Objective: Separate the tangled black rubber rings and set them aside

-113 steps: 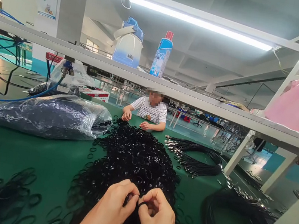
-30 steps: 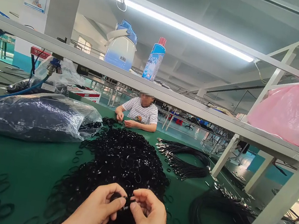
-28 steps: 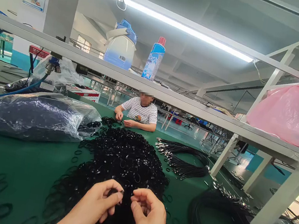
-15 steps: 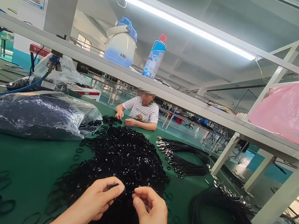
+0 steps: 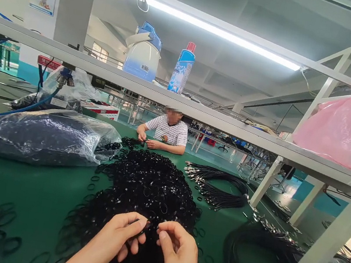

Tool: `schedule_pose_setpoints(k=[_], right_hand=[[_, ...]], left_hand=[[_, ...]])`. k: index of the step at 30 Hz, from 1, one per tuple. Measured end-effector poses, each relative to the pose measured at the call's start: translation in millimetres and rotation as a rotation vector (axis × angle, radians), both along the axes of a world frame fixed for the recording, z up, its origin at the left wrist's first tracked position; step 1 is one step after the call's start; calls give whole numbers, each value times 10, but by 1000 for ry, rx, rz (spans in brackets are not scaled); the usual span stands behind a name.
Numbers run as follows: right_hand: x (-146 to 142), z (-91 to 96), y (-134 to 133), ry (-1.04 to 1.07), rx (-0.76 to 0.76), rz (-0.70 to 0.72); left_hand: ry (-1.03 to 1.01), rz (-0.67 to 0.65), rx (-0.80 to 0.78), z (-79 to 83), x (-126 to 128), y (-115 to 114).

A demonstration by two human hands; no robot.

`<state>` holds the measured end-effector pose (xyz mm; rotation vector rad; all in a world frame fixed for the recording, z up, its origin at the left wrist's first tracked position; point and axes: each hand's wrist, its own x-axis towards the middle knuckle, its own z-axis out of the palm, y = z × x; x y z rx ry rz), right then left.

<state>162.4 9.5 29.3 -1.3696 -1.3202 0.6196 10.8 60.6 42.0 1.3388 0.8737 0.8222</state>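
**Loose black rings (image 5: 155, 177) pile up on a green surface (image 5: 49, 189)**

Your left hand (image 5: 119, 234) pinches a dark ring (image 5: 142, 230) between thumb and forefinger. Just beside it, your right hand (image 5: 180, 251) holds thumb and forefinger tips close, though whether they grip anything cannot be told. The loose black rings spread below and beyond your fingers (image 5: 174, 227). Ahead and left of them lies a clear plastic bag (image 5: 44, 137); to their right, coiled bundles of black cable (image 5: 227, 200). Past the pile sits a co-worker (image 5: 175, 133) in stripes.

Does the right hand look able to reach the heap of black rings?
Probably yes: the right hand is over the near end of the heap of black rings, with nothing visible between.
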Motion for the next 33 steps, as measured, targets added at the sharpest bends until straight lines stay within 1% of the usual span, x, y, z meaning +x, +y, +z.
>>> schedule_pose_setpoints(k=[3, 6, 8, 12, 17, 21, 25, 28, 31, 33], right_hand=[[-44, 16, -22, -9, -13, 40], [-79, 23, -35, -44, -29, 3], [-78, 21, -35, -76, -32, -22], [-32, 4, -15, -78, -41, -24], [-14, -16, 2, -134, -45, -1], [-60, 15, -34, -138, -47, -10], [-72, 52, -70, -234, -15, -61], [-16, 29, -56, -288, 0, -111], [73, -49, -13, -338, 65, -111], [120, -101, 8, -402, 130, -107]], left_hand=[[-29, -46, -3, -20, 16, -5], [-58, -113, -26, -35, 31, -25], [-85, -128, -58, -41, 36, -36], [-90, -84, -88, -35, 31, -39], [52, -30, -40, 25, 31, -63], [119, -10, -68, 73, 39, -92], [13, 66, -115, 96, -17, -61], [-88, 109, -120, 91, -87, -13], [-152, 82, -161, 71, -109, 9], [-202, 37, -238, 61, -86, 0]])
